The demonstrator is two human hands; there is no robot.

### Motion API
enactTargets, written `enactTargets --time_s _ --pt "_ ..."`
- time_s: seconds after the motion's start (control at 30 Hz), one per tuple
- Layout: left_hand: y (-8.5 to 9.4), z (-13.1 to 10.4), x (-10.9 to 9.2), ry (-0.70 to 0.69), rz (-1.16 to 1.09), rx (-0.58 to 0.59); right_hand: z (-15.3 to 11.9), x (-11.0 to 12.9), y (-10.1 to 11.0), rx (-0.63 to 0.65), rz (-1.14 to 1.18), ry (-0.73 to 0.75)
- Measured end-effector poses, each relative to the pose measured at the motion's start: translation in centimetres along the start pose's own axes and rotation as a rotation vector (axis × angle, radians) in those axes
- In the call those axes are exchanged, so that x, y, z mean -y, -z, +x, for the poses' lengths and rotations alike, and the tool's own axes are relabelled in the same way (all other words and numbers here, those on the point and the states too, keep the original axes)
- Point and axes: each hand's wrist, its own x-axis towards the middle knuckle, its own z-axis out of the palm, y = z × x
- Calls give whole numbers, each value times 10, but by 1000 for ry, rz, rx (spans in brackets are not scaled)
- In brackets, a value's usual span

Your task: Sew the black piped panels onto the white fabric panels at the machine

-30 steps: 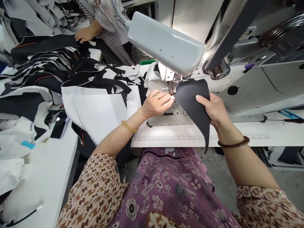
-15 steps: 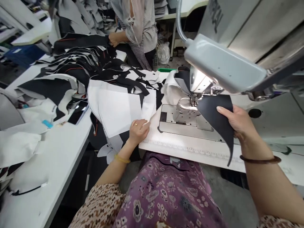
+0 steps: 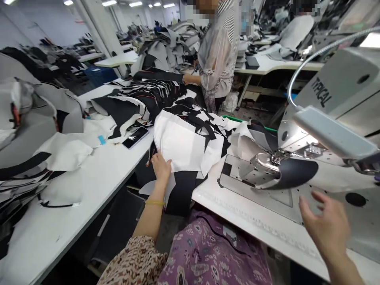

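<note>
My left hand (image 3: 162, 168) is at the lower left edge of a white fabric panel (image 3: 184, 144), its fingers closed on that edge and partly hidden. Black and grey pieces hang below the panel over the table edge. My right hand (image 3: 326, 223) hovers empty above the front of the sewing machine bed, fingers apart. Beyond it, a black fabric piece (image 3: 298, 173) stays under the needle area of the sewing machine (image 3: 267, 162), curling down over the raised metal arm. Pale fabric (image 3: 242, 138) lies behind the needle.
A side table (image 3: 97, 180) on the left bears a phone (image 3: 135, 137), stacked dark pieces (image 3: 148, 95) and white scraps (image 3: 68, 152). Opposite, a co-worker (image 3: 219, 51) handles a dark piece. The machine's lamp (image 3: 335, 128) hangs low above the bed.
My right hand has let go of the black piece and drawn back toward me. My left hand has moved from the folded white strip to the panel's left edge. The view has tilted up and left.
</note>
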Motion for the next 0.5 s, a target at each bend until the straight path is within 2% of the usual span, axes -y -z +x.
enactTargets --time_s 0.07,0.13,0.23,0.33,0.4,0.43,0.5 --pt "4 3 -9 130 -276 28 -25 -2 -6 86 -4 69" --pt "7 3 -20 283 -632 80 -50 5 -17 204 91 39" --pt "6 -9 -47 407 -995 225 -84 36 -40 535 442 -85" --pt "1 -42 -84 470 -1227 395 -101 80 -64 838 833 -87" --pt "-2 -71 -106 526 -1400 501 -101 103 -69 911 1041 -167" --pt "-3 -85 -114 634 -1608 599 -98 110 -67 921 1080 -249" --pt "-6 -106 -118 691 -1715 716 -88 112 -50 936 1005 -400"
